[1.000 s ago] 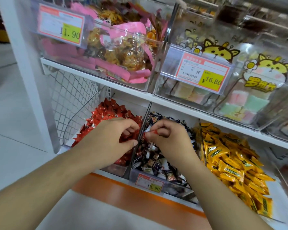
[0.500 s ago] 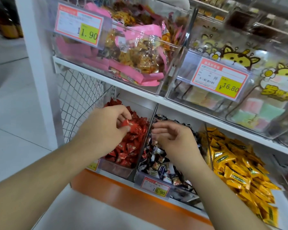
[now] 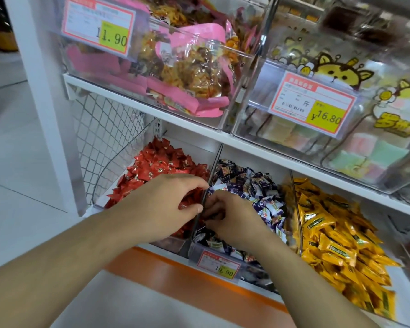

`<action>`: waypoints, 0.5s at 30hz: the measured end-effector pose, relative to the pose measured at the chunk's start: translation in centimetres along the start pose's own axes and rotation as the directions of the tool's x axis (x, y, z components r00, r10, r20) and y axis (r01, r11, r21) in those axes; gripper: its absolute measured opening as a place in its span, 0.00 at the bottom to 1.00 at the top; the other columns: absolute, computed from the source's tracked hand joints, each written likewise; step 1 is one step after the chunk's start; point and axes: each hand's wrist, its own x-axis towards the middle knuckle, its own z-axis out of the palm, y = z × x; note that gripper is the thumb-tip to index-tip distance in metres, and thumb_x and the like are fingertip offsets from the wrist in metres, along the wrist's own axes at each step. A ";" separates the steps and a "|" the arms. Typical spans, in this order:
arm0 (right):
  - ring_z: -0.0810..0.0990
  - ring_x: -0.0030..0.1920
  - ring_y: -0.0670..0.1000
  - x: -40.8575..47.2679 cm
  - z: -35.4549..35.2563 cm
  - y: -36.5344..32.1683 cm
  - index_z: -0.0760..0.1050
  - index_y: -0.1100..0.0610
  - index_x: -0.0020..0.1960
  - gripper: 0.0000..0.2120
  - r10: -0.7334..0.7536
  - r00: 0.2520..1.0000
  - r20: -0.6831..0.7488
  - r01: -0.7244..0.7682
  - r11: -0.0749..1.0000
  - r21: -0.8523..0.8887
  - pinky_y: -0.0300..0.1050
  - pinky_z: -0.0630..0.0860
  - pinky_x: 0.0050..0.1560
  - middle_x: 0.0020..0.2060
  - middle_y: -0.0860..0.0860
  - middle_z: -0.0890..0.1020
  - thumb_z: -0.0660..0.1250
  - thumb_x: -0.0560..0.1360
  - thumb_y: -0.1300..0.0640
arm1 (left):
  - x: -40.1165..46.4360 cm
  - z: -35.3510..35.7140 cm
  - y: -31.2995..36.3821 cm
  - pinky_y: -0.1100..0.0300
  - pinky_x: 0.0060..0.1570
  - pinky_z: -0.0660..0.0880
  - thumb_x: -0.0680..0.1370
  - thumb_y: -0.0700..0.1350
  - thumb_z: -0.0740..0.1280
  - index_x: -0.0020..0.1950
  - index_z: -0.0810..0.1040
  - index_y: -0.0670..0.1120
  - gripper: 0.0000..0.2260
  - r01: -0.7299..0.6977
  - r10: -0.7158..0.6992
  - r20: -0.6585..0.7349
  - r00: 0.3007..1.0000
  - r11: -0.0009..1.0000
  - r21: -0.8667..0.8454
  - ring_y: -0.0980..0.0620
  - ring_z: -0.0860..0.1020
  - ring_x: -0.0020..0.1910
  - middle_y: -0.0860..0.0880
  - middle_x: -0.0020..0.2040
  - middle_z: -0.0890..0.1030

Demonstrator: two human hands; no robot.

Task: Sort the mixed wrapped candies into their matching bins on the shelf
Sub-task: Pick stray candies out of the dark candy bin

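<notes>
Three clear bins sit side by side on the lower shelf. The left one holds red wrapped candies (image 3: 161,162), the middle one dark blue and white wrapped candies (image 3: 249,183), and the right one yellow wrapped candies (image 3: 329,235). My left hand (image 3: 163,207) hovers over the red pile beside the clear divider (image 3: 214,164). Its fingers are loosely curved and I see nothing pinched in them. My right hand (image 3: 230,218) is just across the divider, with its fingers curled down into the dark candies. What they hold is hidden. The two hands almost touch.
A price tag (image 3: 219,265) hangs on the middle bin's front. The upper shelf edge (image 3: 199,129) overhangs the bins and carries a bin of pink snack bags (image 3: 187,67) and a bin of pastel sweets (image 3: 365,150). A wire mesh panel (image 3: 107,136) closes the left side.
My left hand held a red candy above the red bin half a second ago and has dropped lower toward the divider. My right hand has curled and dug into the dark candies.
</notes>
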 end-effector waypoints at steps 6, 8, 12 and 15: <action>0.82 0.40 0.42 0.0 0.1 0.1 0.81 0.48 0.54 0.11 0.005 1.000 -0.004 -0.006 0.999 -0.040 0.40 0.82 0.44 0.39 0.44 0.85 0.73 0.74 0.61 | 0.1 0.1 -0.2 0.58 0.68 0.73 0.81 0.57 0.68 0.71 0.73 0.62 0.18 0.003 -0.003 -0.009 1.000 1.000 0.006 0.62 0.74 0.67 0.64 0.70 0.75; 0.82 0.41 0.42 0.1 0.1 0.0 0.83 0.48 0.54 0.11 0.002 1.000 0.016 -0.001 0.995 -0.100 0.42 0.82 0.44 0.40 0.44 0.84 0.71 0.75 0.60 | 0.0 0.1 -0.2 0.59 0.68 0.73 0.81 0.56 0.68 0.71 0.74 0.62 0.18 -0.002 0.002 -0.012 1.000 1.000 0.007 0.62 0.74 0.67 0.64 0.70 0.76; 0.82 0.41 0.44 0.3 0.1 -0.1 0.85 0.46 0.57 0.12 0.030 0.997 0.075 -0.021 0.992 -0.125 0.40 0.81 0.41 0.42 0.44 0.84 0.70 0.77 0.58 | -0.1 0.1 -0.1 0.65 0.65 0.70 0.81 0.55 0.68 0.72 0.74 0.62 0.18 -0.005 0.005 -0.021 1.000 1.000 0.017 0.64 0.74 0.67 0.64 0.70 0.75; 0.81 0.43 0.44 0.4 0.1 0.1 0.85 0.45 0.56 0.11 0.047 0.997 0.068 -0.040 0.994 -0.098 0.41 0.81 0.43 0.43 0.44 0.84 0.72 0.77 0.57 | -0.2 0.1 -0.1 0.67 0.63 0.68 0.81 0.56 0.68 0.72 0.73 0.62 0.19 -0.006 0.006 -0.017 1.000 1.000 0.023 0.64 0.73 0.68 0.64 0.71 0.75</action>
